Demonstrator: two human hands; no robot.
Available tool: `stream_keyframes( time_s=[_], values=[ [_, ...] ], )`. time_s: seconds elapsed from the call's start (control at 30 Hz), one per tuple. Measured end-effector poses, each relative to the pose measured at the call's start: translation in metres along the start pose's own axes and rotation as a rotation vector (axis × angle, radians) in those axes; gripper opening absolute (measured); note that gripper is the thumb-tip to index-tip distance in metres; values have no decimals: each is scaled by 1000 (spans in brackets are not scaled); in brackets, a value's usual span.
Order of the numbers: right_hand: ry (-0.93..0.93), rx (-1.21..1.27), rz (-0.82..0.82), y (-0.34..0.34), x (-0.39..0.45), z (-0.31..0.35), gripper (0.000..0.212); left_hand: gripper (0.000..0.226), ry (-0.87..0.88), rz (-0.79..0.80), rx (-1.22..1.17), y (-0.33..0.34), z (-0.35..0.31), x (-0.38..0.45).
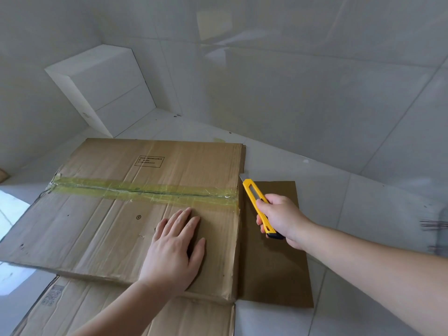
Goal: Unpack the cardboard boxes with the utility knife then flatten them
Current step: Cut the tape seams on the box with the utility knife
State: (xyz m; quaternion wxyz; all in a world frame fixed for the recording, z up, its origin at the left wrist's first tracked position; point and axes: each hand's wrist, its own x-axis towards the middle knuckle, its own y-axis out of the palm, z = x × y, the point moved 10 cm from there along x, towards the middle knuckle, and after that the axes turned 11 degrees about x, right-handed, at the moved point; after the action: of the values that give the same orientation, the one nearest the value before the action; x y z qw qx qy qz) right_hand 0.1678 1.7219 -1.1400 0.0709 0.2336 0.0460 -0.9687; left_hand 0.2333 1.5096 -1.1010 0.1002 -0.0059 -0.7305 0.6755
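Note:
A large brown cardboard box [109, 214] lies on the tiled floor, its top seam closed with a strip of yellowish tape [145, 191]. My left hand [175, 246] rests flat on the box's top, fingers spread, just below the tape. My right hand [282, 218] grips a yellow utility knife [257, 202] beside the box's right edge. The blade tip points up and left, close to the box's right side near the tape's end. A side flap [274, 263] lies flat on the floor under the right hand.
A white tiled block [101, 88] stands against the wall behind the box. More flat cardboard [121, 309] lies at the near edge under my left forearm. Glossy tiled walls close in behind and to the right.

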Motion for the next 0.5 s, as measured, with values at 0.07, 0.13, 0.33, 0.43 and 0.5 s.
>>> stream_keyframes(
  time_s=[0.07,0.13,0.33,0.43,0.5],
  values=[
    [3,-17,13,1,-2,1,23,63,1,0,0,-1,0,0],
    [-3,-23,10,1,-3,4,22,64,1,4,5,-1,0,1],
    [5,-61,27,4,-19,0,18,64,-5,10,2,-1,0,-1],
    [-1,-110,37,4,-27,0,18,63,1,11,3,-1,-1,-1],
    [0,-145,57,9,-32,0,19,63,1,13,3,0,-1,-1]
  ],
)
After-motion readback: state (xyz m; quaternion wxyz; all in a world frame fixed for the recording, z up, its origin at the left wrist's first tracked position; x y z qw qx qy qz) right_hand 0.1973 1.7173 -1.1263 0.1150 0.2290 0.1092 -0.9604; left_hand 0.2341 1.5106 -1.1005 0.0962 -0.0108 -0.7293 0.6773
